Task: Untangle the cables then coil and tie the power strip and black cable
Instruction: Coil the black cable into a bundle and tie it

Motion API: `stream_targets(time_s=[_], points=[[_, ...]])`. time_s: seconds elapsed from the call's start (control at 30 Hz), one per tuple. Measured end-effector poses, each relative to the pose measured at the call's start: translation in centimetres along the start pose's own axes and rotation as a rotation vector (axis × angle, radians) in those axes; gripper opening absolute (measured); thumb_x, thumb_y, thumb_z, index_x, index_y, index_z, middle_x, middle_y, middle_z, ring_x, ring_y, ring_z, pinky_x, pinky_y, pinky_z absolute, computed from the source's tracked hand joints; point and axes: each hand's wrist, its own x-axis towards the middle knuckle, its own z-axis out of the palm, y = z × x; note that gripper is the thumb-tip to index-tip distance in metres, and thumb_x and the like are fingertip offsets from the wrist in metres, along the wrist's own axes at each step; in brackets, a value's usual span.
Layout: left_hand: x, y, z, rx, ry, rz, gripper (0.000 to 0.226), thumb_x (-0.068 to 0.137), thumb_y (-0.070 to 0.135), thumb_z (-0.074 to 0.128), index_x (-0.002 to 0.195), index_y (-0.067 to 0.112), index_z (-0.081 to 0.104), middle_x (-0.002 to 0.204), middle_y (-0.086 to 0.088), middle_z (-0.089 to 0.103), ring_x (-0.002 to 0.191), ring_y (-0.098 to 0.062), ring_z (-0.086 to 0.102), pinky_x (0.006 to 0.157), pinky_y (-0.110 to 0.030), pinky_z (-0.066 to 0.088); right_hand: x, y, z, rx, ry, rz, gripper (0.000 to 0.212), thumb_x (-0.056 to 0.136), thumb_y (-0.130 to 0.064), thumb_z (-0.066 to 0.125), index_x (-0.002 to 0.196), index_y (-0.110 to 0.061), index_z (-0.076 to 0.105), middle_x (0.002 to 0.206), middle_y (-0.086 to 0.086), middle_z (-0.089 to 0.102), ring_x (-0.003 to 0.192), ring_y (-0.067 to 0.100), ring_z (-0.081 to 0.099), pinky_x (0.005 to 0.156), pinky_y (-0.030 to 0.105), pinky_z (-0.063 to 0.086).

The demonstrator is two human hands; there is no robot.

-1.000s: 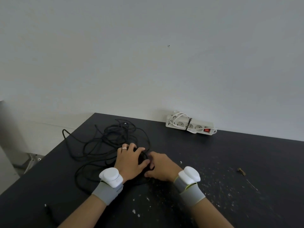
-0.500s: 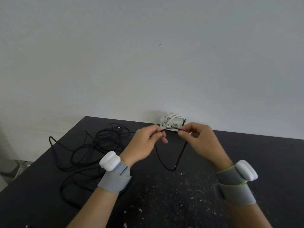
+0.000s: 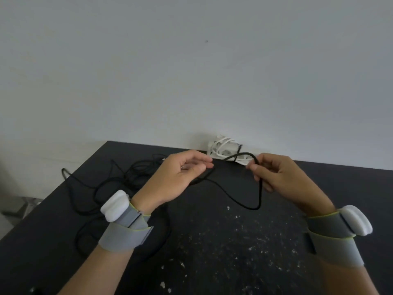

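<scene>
A long black cable lies in a loose tangle on the left of the black table, and one stretch of it is lifted above the table. My left hand pinches that stretch between thumb and fingers. My right hand pinches it further along, where it bends into a small arch between the hands and a loop hangs below. Behind my hands, against the wall, the white power strip lies with its white cord coiled on top and bound by a dark tie.
The black table is speckled with white flecks near me. Its left edge runs diagonally, with floor and a metal leg beyond. A pale wall stands right behind the table.
Both hands rose from the tangle on the table with a stretch of black cable. They have since drawn apart, and the cable between them now arches up.
</scene>
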Motion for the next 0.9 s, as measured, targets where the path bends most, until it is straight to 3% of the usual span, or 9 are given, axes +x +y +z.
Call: stream_targets(time_s=[0.13, 0.2, 0.27, 0.33, 0.43, 0.57, 0.63, 0.73, 0.9], points=[[-3.8, -1.2, -4.0, 0.193, -0.025, -0.118, 0.025, 0.091, 0.015, 0.059, 0.104, 0.035, 0.067, 0.105, 0.018, 0.07, 0.102, 0.002, 0.062, 0.092, -0.02, 0.049, 1.5, 2.0, 4.2, -0.197, -0.031, 0.125, 0.017, 0.095, -0.015, 0.055, 0.106, -0.009, 0.065, 0.075, -0.001, 0.066, 0.045, 0.012, 0.054, 0.053, 0.021, 0.045], [-6.0, -2.0, -6.1, 0.271, 0.014, -0.179, 0.025, 0.092, 0.016, 0.059, 0.105, 0.036, 0.066, 0.107, 0.02, 0.068, 0.103, 0.004, 0.061, 0.094, -0.023, 0.047, 1.9, 2.1, 6.5, -0.32, 0.005, 0.117, 0.039, 0.092, -0.022, 0.058, 0.129, -0.011, 0.052, 0.1, 0.001, 0.066, 0.07, 0.016, 0.066, 0.072, 0.024, 0.047], [-7.8, -2.8, -7.4, 0.374, 0.03, -0.207, 0.024, 0.091, 0.018, 0.06, 0.105, 0.037, 0.065, 0.108, 0.022, 0.067, 0.105, 0.005, 0.059, 0.096, -0.023, 0.044, 1.6, 1.7, 8.4, -0.433, 0.062, 0.068, 0.07, 0.089, -0.027, 0.061, 0.147, -0.019, 0.024, 0.137, 0.009, 0.042, 0.095, 0.026, 0.063, 0.09, 0.03, 0.042], [-9.9, -3.5, -8.8, 0.465, 0.052, -0.226, 0.025, 0.09, 0.017, 0.061, 0.106, 0.036, 0.065, 0.109, 0.021, 0.066, 0.105, 0.007, 0.057, 0.096, -0.018, 0.043, 1.1, 0.6, 11.2, -0.516, 0.123, -0.049, 0.081, 0.084, -0.027, 0.062, 0.149, -0.027, 0.013, 0.148, 0.01, 0.018, 0.085, 0.032, 0.063, 0.087, 0.035, 0.044], [-12.6, -4.3, -10.5, 0.556, 0.081, -0.232, 0.027, 0.088, 0.015, 0.063, 0.108, 0.034, 0.065, 0.111, 0.018, 0.064, 0.107, 0.008, 0.054, 0.093, -0.007, 0.038, 0.3, -0.7, 15.1, -0.6, 0.123, -0.23, 0.074, 0.081, -0.02, 0.066, 0.145, -0.018, 0.029, 0.149, 0.014, 0.018, 0.089, 0.034, 0.063, 0.079, 0.029, 0.043], [-14.8, -4.7, -11.8, 0.657, -0.004, -0.287, 0.036, 0.085, 0.015, 0.065, 0.114, 0.036, 0.061, 0.118, 0.022, 0.056, 0.116, 0.001, 0.046, 0.097, -0.009, 0.03, -1.3, -1.9, 19.5, -0.528, -0.204, -0.53, 0.04, 0.08, -0.019, 0.064, 0.12, -0.013, 0.062, 0.131, 0.008, 0.051, 0.111, 0.027, 0.056, 0.094, 0.038, 0.047], [-15.3, -4.9, -12.0, 0.689, -0.129, -0.319, 0.046, 0.081, 0.012, 0.066, 0.12, 0.036, 0.057, 0.127, 0.019, 0.049, 0.123, -0.002, 0.038, 0.1, -0.008, 0.021, -2.3, -2.4, 21.4, -0.49, -0.398, -0.717, 0.036, 0.077, -0.017, 0.064, 0.113, -0.016, 0.067, 0.119, 0.007, 0.058, 0.105, 0.027, 0.056, 0.091, 0.039, 0.046], [-15.9, -5.0, -12.2, 0.66, -0.256, -0.373, 0.057, 0.078, 0.007, 0.061, 0.125, 0.036, 0.051, 0.134, 0.015, 0.042, 0.128, -0.002, 0.029, 0.098, 0.0, 0.014, -3.8, -2.8, 24.0, -0.501, -0.605, -0.882, 0.04, 0.075, -0.014, 0.06, 0.113, -0.025, 0.069, 0.112, 0.007, 0.053, 0.094, 0.023, 0.048, 0.08, 0.036, 0.043], [-15.8, -5.3, -12.2, 0.622, -0.256, -0.354, 0.056, 0.08, 0.003, 0.059, 0.124, 0.037, 0.053, 0.129, 0.022, 0.047, 0.126, 0.005, 0.033, 0.098, 0.0, 0.019, -4.2, -2.5, 25.0, -0.661, -0.681, -0.94, 0.019, 0.089, -0.025, 0.057, 0.105, -0.026, 0.068, 0.116, 0.005, 0.045, 0.099, 0.023, 0.04, 0.079, 0.036, 0.038]])
